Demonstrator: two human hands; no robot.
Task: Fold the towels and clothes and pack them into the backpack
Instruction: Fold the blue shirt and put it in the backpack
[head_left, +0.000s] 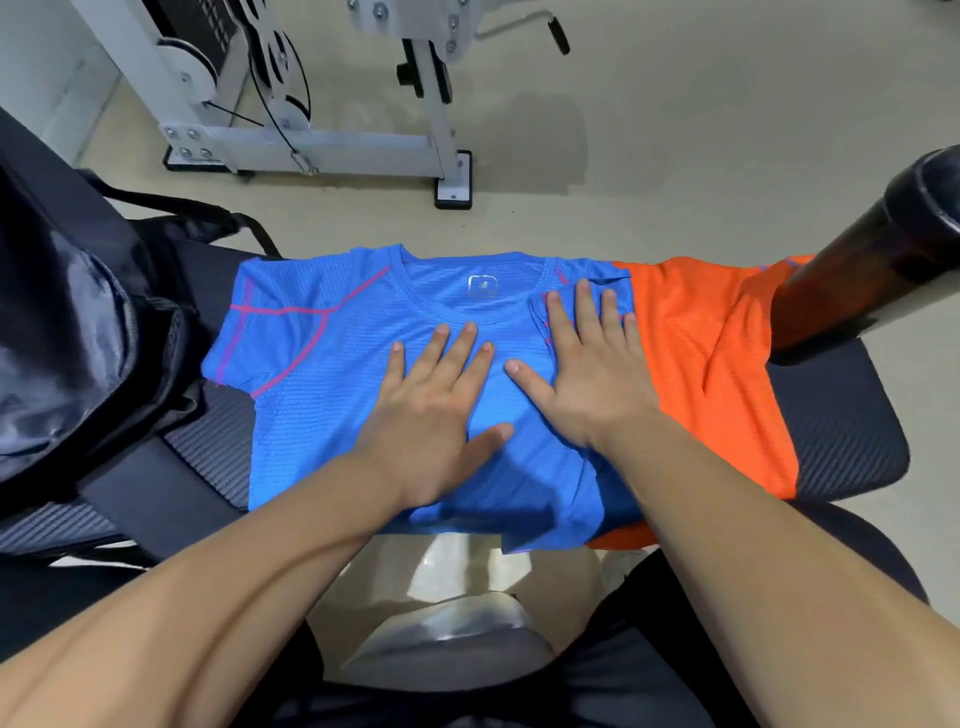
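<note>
A blue T-shirt (322, 364) with pink seams lies spread on a black padded bench (841, 421), collar pointing away from me. Its right side is folded in over the chest. My left hand (436, 410) presses flat on the middle of the shirt, fingers straight. My right hand (592, 369) lies flat on the folded-in right part, fingers spread. An orange garment (711, 364) lies under and to the right of the blue shirt. A black backpack (67, 353) sits at the left end of the bench, touching the shirt's left sleeve.
A thick black padded roller (883, 254) juts in at the right over the orange garment. A white gym machine frame (322, 140) stands on the beige floor beyond the bench. My knees in dark shorts are below the bench's near edge.
</note>
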